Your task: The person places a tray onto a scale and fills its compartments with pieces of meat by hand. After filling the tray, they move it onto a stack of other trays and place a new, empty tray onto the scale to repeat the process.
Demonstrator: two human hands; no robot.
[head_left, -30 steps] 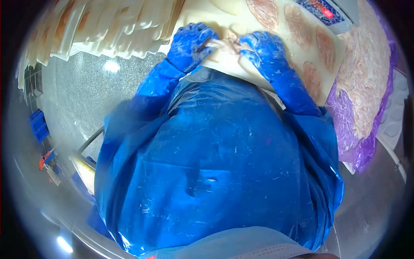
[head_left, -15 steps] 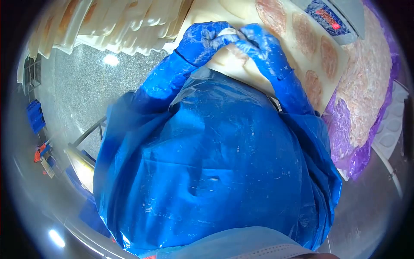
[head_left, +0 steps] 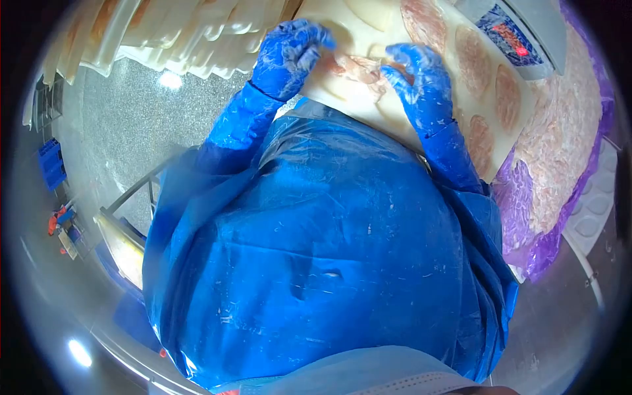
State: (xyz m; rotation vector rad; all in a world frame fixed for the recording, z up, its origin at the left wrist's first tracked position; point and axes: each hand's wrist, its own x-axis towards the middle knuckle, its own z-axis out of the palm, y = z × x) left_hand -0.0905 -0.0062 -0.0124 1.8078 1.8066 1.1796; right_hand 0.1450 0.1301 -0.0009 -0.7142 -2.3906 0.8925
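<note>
My left hand (head_left: pixel 289 58), in a wet blue glove, is raised at the upper left edge of the white moulded tray (head_left: pixel 322 92). Its fingers are curled in and their tips are smeared; whatever they may hold is hidden. A limp piece of pale pink raw meat (head_left: pixel 363 71) lies on the tray between my two hands. Just right of it is my right hand (head_left: pixel 422 74), gloved the same way, with thumb and fingers apart and nothing seen between them. Flat oval portions of pink meat (head_left: pixel 473 59) fill several hollows on the tray's right side.
A scale with a lit display (head_left: pixel 510 33) stands at the upper right. Beside it a large mass of pale minced meat (head_left: pixel 559 138) rests on purple plastic film (head_left: pixel 517 197). Stacked white trays (head_left: pixel 178 39) stand upper left. Another moulded tray (head_left: pixel 589 204) is at far right.
My hands were together over the tray and have parted, left hand up and left, right hand rightward. The right fingers have opened. The piece of meat now shows in full between them.
</note>
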